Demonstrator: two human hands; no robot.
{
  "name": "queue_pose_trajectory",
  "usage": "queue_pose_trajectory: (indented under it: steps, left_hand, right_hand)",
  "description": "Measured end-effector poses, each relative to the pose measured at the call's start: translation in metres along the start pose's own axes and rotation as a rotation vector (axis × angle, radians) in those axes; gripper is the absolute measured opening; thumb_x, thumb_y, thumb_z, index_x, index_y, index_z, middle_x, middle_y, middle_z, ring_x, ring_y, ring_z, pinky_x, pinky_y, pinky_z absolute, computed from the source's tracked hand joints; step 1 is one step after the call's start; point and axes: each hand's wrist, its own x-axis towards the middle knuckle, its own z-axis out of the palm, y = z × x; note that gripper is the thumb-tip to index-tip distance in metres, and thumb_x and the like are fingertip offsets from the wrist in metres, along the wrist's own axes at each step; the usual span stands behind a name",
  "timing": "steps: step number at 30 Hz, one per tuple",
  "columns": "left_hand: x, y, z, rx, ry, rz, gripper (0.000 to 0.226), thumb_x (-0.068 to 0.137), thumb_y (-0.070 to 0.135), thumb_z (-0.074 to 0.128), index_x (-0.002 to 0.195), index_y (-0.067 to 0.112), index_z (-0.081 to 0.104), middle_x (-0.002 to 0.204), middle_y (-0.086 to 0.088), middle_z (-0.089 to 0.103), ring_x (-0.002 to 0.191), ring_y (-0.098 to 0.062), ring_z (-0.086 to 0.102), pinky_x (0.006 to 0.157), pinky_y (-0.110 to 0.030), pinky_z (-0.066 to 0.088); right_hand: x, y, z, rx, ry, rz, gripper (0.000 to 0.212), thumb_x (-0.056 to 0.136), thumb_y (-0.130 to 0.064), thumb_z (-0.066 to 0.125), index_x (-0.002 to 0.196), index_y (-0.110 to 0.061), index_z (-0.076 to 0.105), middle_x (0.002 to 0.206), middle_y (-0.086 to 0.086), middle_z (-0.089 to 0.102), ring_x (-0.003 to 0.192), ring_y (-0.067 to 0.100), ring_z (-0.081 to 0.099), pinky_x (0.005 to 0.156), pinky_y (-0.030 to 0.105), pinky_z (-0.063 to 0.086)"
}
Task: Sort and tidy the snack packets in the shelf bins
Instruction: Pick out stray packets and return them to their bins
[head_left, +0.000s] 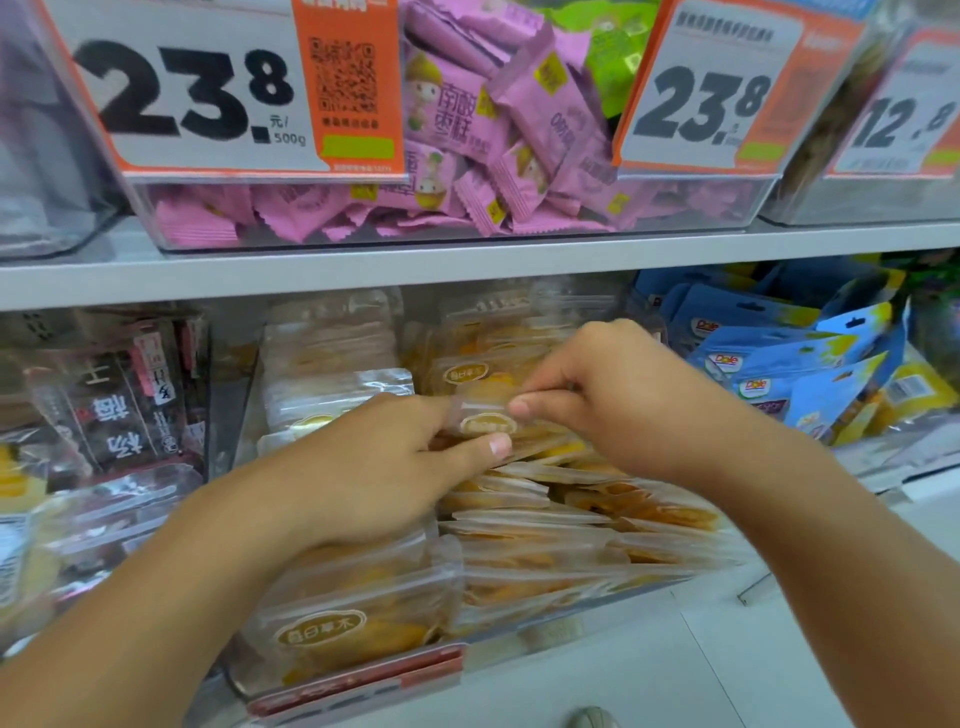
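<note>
A clear bin (519, 636) on the lower shelf holds several transparent packets of yellow dried fruit with gold oval labels. Both hands reach into it. My left hand (384, 467) and my right hand (613, 395) together pinch one clear packet (485, 415) at the middle of the bin, left thumb under its lower edge, right thumb and fingers on its upper right corner. More packets (571, 525) lie stacked flat beneath and to the right. Another packet (337, 634) leans at the bin's front left.
Dark plum packets (119, 405) fill the bin to the left, blue Dole pouches (779, 364) the one to the right. Above the shelf board (467, 270), a clear bin of pink packets (467, 171) carries 23.8 price signs (197, 88). White floor lies below right.
</note>
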Motion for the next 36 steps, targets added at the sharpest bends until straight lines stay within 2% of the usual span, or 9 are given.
queue_pose_trajectory:
  steps: [3, 6, 10, 12, 15, 21, 26, 30, 36]
  left_hand:
    - [0.000, 0.001, 0.000, 0.083, 0.239, 0.044, 0.023, 0.090, 0.055, 0.057, 0.100, 0.039, 0.070, 0.062, 0.013, 0.061, 0.062, -0.004, 0.059, 0.067, -0.033, 0.053]
    - [-0.003, 0.003, -0.004, 0.150, 0.292, 0.046, 0.012, 0.092, 0.040, 0.064, 0.102, 0.042, 0.073, 0.072, 0.020, 0.065, 0.070, -0.002, 0.062, 0.072, -0.031, 0.054]
    - [-0.002, -0.001, -0.002, 0.164, 0.207, -0.003, 0.020, 0.095, 0.040, 0.063, 0.115, 0.041, 0.065, 0.086, 0.020, 0.064, 0.078, -0.003, 0.057, 0.086, -0.030, 0.050]
    - [-0.001, -0.002, -0.001, 0.108, 0.234, -0.017, 0.026, 0.092, 0.034, 0.068, 0.117, 0.039, 0.063, 0.093, 0.020, 0.064, 0.081, -0.003, 0.057, 0.085, -0.029, 0.051]
    - [0.000, -0.001, -0.003, 0.051, 0.284, -0.004, 0.007, 0.087, 0.029, 0.075, 0.090, 0.032, 0.070, 0.075, 0.010, 0.064, 0.071, -0.007, 0.060, 0.075, -0.038, 0.055]
    - [-0.003, -0.003, -0.001, 0.088, 0.126, 0.010, 0.015, 0.085, 0.034, 0.077, 0.071, 0.029, 0.074, 0.078, 0.007, 0.068, 0.078, -0.016, 0.063, 0.077, -0.039, 0.055]
    - [-0.009, -0.012, -0.002, 0.036, -0.049, 0.090, 0.024, 0.095, 0.043, 0.061, 0.087, 0.028, 0.078, 0.098, 0.011, 0.069, 0.090, -0.011, 0.065, 0.084, -0.041, 0.053]
    - [-0.014, -0.010, -0.003, 0.003, -0.125, 0.064, 0.031, 0.096, 0.052, 0.051, 0.089, 0.032, 0.074, 0.088, 0.002, 0.072, 0.085, -0.023, 0.066, 0.083, -0.047, 0.054]
    - [-0.017, -0.001, -0.006, -0.071, -0.093, 0.074, 0.028, 0.094, 0.054, 0.054, 0.086, 0.035, 0.072, 0.076, 0.009, 0.068, 0.069, -0.007, 0.060, 0.072, -0.032, 0.051]
  right_hand:
    - [0.022, -0.010, 0.016, -0.135, -0.081, 0.063, 0.047, 0.095, -0.035, 0.064, 0.053, -0.020, 0.050, 0.058, -0.001, 0.044, 0.062, 0.020, 0.047, 0.060, 0.030, 0.038]
    - [0.023, -0.006, 0.018, -0.072, -0.121, 0.058, 0.029, 0.093, -0.037, 0.066, 0.070, -0.022, 0.071, 0.067, -0.003, 0.059, 0.069, 0.016, 0.057, 0.067, 0.032, 0.048]
    - [0.014, 0.001, 0.006, 0.077, 0.214, 0.028, 0.032, 0.092, -0.051, 0.061, 0.090, -0.024, 0.077, 0.075, -0.009, 0.070, 0.071, 0.001, 0.062, 0.069, 0.032, 0.054]
    - [0.026, 0.000, 0.004, -0.001, 0.336, 0.013, 0.029, 0.097, -0.044, 0.056, 0.113, -0.026, 0.073, 0.105, -0.003, 0.073, 0.100, 0.014, 0.065, 0.087, 0.038, 0.053]
    - [0.051, -0.009, 0.015, -0.094, 0.170, 0.037, 0.043, 0.099, -0.041, 0.053, 0.140, -0.028, 0.055, 0.142, 0.001, 0.057, 0.130, 0.024, 0.050, 0.108, 0.039, 0.041]
    - [0.056, -0.017, 0.025, -0.141, -0.080, 0.169, 0.040, 0.095, -0.057, 0.054, 0.105, -0.025, 0.076, 0.103, 0.001, 0.072, 0.097, 0.021, 0.063, 0.090, 0.038, 0.052]
    - [0.041, -0.012, 0.012, 0.000, -0.262, 0.236, 0.063, 0.095, -0.066, 0.040, 0.123, -0.018, 0.069, 0.127, 0.001, 0.065, 0.119, 0.022, 0.059, 0.104, 0.037, 0.044]
    - [0.048, -0.017, 0.017, -0.176, -0.257, 0.199, 0.055, 0.095, -0.064, 0.045, 0.086, -0.015, 0.068, 0.086, 0.002, 0.062, 0.087, 0.021, 0.058, 0.079, 0.032, 0.046]
    - [0.062, -0.017, 0.025, -0.380, -0.119, 0.204, 0.029, 0.098, -0.038, 0.057, 0.116, -0.019, 0.069, 0.115, 0.006, 0.068, 0.105, 0.027, 0.063, 0.089, 0.034, 0.051]
